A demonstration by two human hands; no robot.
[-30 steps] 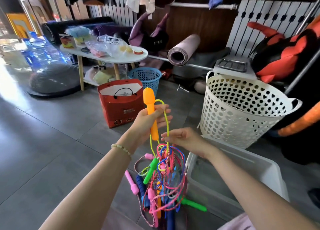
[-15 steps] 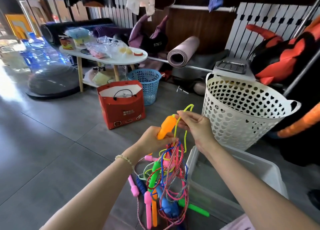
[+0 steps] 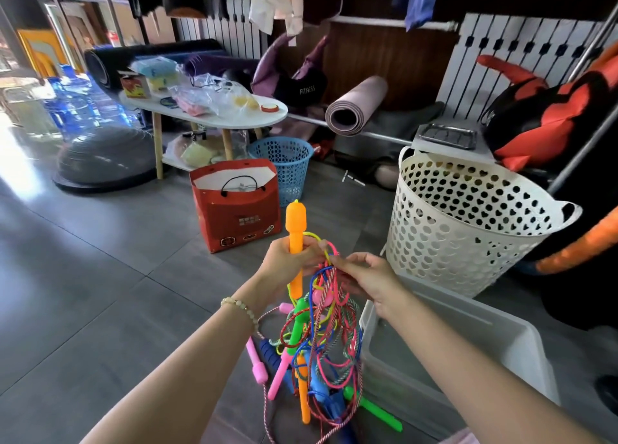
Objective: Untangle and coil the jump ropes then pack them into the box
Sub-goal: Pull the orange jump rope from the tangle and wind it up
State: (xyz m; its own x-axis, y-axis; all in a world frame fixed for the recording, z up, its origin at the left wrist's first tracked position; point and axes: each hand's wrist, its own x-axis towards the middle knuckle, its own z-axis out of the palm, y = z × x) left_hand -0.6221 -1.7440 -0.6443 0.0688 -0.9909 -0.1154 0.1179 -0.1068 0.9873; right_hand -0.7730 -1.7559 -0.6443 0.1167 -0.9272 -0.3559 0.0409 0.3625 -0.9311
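My left hand (image 3: 286, 263) grips an orange jump-rope handle (image 3: 295, 224) held upright above the floor. From it hangs a tangle of coloured jump ropes (image 3: 326, 340) with pink, green, blue and orange handles, reaching down to the floor. My right hand (image 3: 363, 276) pinches the yellow and pink cords at the top of the tangle, right beside the left hand. A translucent white plastic box (image 3: 468, 336) stands on the floor to the right, under my right forearm; nothing shows inside it.
A white perforated laundry basket (image 3: 465, 229) stands behind the box. A red paper bag (image 3: 235, 214) and a blue mesh bin (image 3: 284, 162) sit ahead. A low white table (image 3: 207, 115) with clutter, a grey balance dome (image 3: 103, 156) and a rolled mat (image 3: 354, 105) lie farther back.
The orange handle went from tilted back to upright in my left hand. My right hand dropped from the raised yellow loop to the cords beside the left hand. The tangle hangs slightly higher.
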